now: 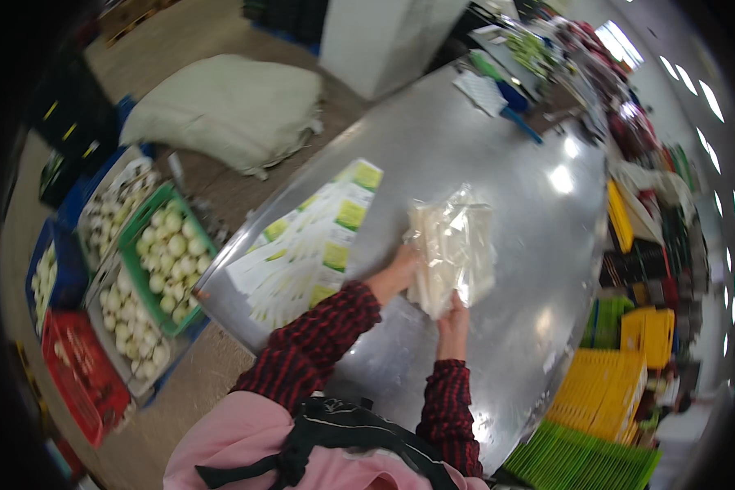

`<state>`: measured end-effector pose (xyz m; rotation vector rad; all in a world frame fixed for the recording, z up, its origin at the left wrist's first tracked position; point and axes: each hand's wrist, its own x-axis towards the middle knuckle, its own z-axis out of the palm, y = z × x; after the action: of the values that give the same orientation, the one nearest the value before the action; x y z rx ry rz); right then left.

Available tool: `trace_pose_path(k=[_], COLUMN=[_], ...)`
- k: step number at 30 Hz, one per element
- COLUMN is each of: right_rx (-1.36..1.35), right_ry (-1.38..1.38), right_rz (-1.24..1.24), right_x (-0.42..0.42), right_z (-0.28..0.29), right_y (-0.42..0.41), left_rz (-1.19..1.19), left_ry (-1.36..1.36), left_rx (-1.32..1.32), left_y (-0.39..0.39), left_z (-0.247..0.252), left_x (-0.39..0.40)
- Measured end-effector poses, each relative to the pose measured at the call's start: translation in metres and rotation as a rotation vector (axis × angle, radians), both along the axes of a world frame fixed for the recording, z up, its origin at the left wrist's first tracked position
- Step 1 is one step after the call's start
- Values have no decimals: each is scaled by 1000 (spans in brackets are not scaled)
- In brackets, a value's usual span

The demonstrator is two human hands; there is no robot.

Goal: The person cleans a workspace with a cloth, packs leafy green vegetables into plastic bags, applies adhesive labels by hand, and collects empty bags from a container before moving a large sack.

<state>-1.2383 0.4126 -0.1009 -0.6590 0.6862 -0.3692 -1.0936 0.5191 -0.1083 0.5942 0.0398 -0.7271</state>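
Note:
A stack of clear plastic bags (456,254) is in both hands above the metal tabletop (429,147). My left hand (406,264) grips its left side, with the fingers partly hidden by the film. At the lower edge, my right hand (455,315) pinches the stack between thumb and fingers. Light glints off the crinkled plastic. To the left of my hands, printed label strips (318,245) in white, green and yellow lie fanned out on the table, partly covered by my left sleeve.
Crates of peeled onions, one a green crate (136,269), stand left of the table beside a red crate (76,380). A large pale sack (226,110) lies beyond. Yellow crates (594,392) are stacked on the right. A blue-handled tool (522,125) rests at the far end.

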Motion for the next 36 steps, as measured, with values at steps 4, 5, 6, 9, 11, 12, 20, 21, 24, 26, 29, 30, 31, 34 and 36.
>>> trace_pose_path(k=[4,5,6,9,11,12,20,21,24,26,29,30,31,34,36], right_rx=[111,108,109,116,85,72,160,146,126,132,139,135,139,120,89], right_ry=[-110,-128,-149,-246,-251,-247,-26,-21,-24,-30,-60,-74,-93,-108,-48], right_rz=[-100,-148,-191,-216,-285,-328,-549,-558,-555,-576,-582,-567,-538,-459,-401], right_x=[-19,-27,-32,-22,-20,-24,-39,-50,-71,-81,-88,-98,-105,-124,-145], right_z=[26,37,44,58,65,64,-4,-6,-12,-11,-1,1,1,12,21], right_y=[15,16,18,23,17,15,39,39,41,48,65,70,77,99,110], left_rz=[-127,-186,-241,-256,-320,-391,-482,-513,-603,-357,-248,-535,-803,-1302,-1161], left_ry=[-286,-357,-430,-449,-370,-312,-209,-237,-444,-1177,-1550,-1472,-1374,-1089,-1007], left_rx=[181,202,226,339,268,164,316,401,756,1253,1217,1165,1120,1000,800], left_y=[-1,-2,-2,-4,-14,-18,-8,-14,-9,2,9,-1,-4,-17,-13], left_z=[46,65,83,63,58,65,-17,-8,35,78,97,111,120,81,61], left_x=[-2,-5,-3,39,76,93,191,183,177,161,128,102,85,55,30])
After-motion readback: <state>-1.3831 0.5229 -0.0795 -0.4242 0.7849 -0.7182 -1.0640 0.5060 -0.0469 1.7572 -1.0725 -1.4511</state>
